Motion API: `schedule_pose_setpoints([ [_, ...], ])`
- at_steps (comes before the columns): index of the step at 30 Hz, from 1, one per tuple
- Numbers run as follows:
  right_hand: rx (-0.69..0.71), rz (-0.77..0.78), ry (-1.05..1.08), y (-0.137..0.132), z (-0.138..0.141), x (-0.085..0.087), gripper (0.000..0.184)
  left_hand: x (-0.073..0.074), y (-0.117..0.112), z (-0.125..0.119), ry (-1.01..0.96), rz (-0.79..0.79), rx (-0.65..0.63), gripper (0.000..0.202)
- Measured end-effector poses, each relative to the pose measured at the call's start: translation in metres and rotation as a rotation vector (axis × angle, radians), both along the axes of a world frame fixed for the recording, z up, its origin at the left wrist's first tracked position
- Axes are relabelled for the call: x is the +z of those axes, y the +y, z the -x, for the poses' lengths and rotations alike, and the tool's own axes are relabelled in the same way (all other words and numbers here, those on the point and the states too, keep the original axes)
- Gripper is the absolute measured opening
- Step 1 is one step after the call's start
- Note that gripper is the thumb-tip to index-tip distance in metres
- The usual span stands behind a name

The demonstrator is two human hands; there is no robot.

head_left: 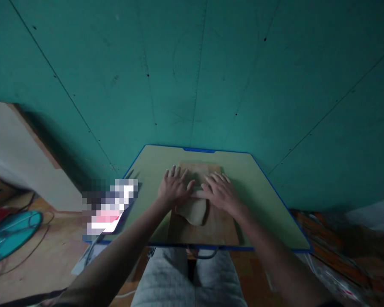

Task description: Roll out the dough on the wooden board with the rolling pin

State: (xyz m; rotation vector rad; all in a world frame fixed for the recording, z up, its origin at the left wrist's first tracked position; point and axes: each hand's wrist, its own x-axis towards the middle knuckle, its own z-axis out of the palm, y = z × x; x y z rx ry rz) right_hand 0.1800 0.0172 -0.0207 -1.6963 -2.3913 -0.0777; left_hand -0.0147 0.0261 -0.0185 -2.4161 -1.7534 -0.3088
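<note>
A flattened piece of pale dough (194,212) lies on a wooden board (208,234). Across its far part runs a light rolling pin (198,194), its middle showing between my hands. My left hand (175,186) rests palm down over the pin's left end, fingers stretched forward and thumb turned inward. Over the right end lies my right hand (220,190), also flat with its fingers spread forward. Both palms press on the pin without fingers wrapped round it. The pin's ends are hidden under the hands.
The board sits on a small blue-edged table (265,204) against a green wall (192,85). A device with a blurred, lit screen (115,209) stands at the table's left edge, a cable hanging by it. A white panel (28,157) leans at left; clutter (339,251) lies at right.
</note>
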Motion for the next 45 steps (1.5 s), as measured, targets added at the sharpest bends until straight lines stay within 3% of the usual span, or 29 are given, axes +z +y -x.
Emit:
schedule_pose_setpoints([
  [4, 0.018, 0.062, 0.035, 0.036, -0.005, -0.004, 0.045, 0.006, 0.03, -0.005, -0.036, 0.116, 0.027, 0.059],
  [9, 0.082, 0.079, 0.005, 0.062, -0.008, 0.0, 0.041, 0.007, 0.056, -0.008, -0.085, 0.094, 0.031, 0.051],
  [13, 0.07, 0.086, 0.004, 0.073, -0.01, 0.001, 0.038, 0.005, 0.063, -0.008, -0.074, 0.148, 0.016, 0.048],
  [18, 0.168, 0.083, -0.084, 0.077, -0.013, -0.004, 0.038, 0.005, 0.059, -0.009, -0.045, 0.139, 0.044, 0.051],
  [22, 0.121, 0.12, -0.021, 0.062, -0.013, -0.011, 0.039, 0.006, 0.042, -0.008, -0.044, 0.087, 0.078, 0.055],
  [27, -0.004, 0.04, 0.028, 0.013, -0.002, -0.008, 0.048, 0.004, -0.002, -0.003, -0.064, -0.045, 0.048, 0.058],
  [33, 0.061, -0.046, 0.012, -0.05, 0.009, 0.002, 0.051, -0.01, -0.075, 0.013, -0.083, -0.1, -0.042, 0.053],
  [36, 0.121, -0.048, 0.015, -0.065, 0.009, 0.0, 0.049, -0.009, -0.095, 0.021, -0.07, -0.11, -0.117, 0.053],
  [39, 0.162, -0.055, 0.029, -0.068, 0.007, -0.003, 0.044, 0.005, -0.083, 0.023, -0.056, -0.005, -0.093, 0.048],
  [42, 0.185, -0.05, 0.046, -0.067, 0.004, -0.003, 0.043, 0.021, -0.052, 0.022, -0.037, 0.162, 0.06, 0.045],
  [45, 0.176, -0.014, 0.036, -0.064, 0.004, 0.004, 0.046, 0.022, -0.033, 0.022, -0.019, 0.199, 0.112, 0.039],
])
